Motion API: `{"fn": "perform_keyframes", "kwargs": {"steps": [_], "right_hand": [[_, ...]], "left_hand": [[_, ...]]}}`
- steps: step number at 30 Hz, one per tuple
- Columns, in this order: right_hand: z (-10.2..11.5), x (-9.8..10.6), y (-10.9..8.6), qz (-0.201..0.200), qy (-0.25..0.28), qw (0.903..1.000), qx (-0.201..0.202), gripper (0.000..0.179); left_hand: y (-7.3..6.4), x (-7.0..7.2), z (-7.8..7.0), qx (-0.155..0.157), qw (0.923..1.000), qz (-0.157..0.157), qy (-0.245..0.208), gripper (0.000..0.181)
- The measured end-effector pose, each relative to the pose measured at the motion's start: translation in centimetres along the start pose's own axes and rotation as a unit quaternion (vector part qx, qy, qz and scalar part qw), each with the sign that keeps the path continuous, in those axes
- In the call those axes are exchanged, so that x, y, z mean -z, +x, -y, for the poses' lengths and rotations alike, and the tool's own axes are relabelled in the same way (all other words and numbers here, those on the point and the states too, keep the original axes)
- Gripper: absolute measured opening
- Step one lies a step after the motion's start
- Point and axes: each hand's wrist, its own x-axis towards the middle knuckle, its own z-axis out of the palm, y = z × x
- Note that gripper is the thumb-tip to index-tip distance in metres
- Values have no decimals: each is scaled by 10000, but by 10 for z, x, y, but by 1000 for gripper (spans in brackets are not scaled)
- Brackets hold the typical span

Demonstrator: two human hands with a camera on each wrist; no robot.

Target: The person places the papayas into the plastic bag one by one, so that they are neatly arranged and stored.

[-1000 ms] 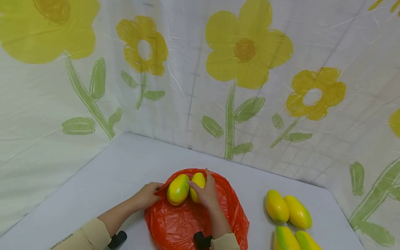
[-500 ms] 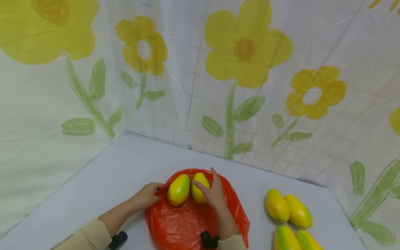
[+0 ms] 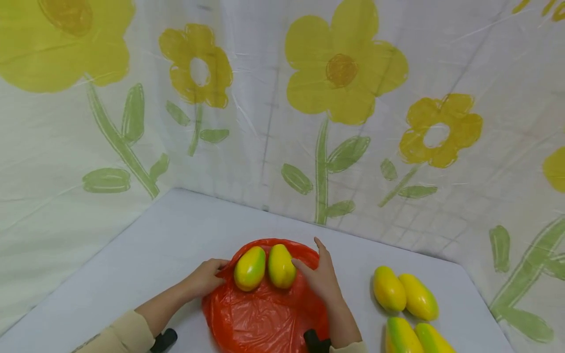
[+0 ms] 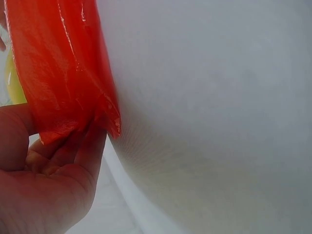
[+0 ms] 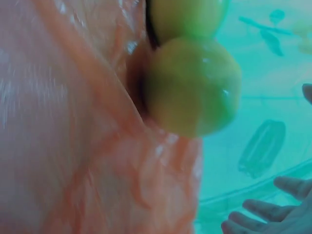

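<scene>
A red plastic bag lies spread wide on the white table. Two yellow-green mangoes sit on it near its far rim: a left mango and a right mango. My left hand grips the bag's left edge; in the left wrist view, thumb and fingers pinch the red plastic. Beside the right mango is my right hand, its fingers spread and holding nothing. Whether its thumb touches that fruit I cannot tell. The right wrist view shows the fingers apart from a mango.
On the table to the right lie several more mangoes in pairs, the nearer pair cut by the frame's lower edge. A white curtain with printed flowers rises behind the table's back and left edges.
My right hand has drawn away to the right from the right mango, which now stands uncovered. My left hand keeps its grip on the bag's edge.
</scene>
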Motion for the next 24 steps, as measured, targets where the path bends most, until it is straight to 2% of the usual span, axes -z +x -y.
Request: {"fn": "perform_keyframes", "kwargs": {"steps": [5, 12, 15, 18, 24], "right_hand": [[-1, 24, -9, 121, -250, 9996, 100, 85], [-13, 58, -24, 22, -702, 9966, 422, 83], [-20, 70, -30, -3, -849, 9959, 322, 82], [-26, 82, -36, -223, -909, 9954, 210, 81], [-32, 106, -47, -564, -892, 9938, -363, 83]], "left_hand": [[1, -3, 2, 54, 10000, -9, -47, 42], [0, -2, -1, 27, 10000, 7, -68, 42], [-1, -2, -1, 48, 10000, 9, -42, 42], [-1, -1, -1, 75, 10000, -9, -30, 42], [-1, 1, 0, 32, 10000, -5, 65, 42]]}}
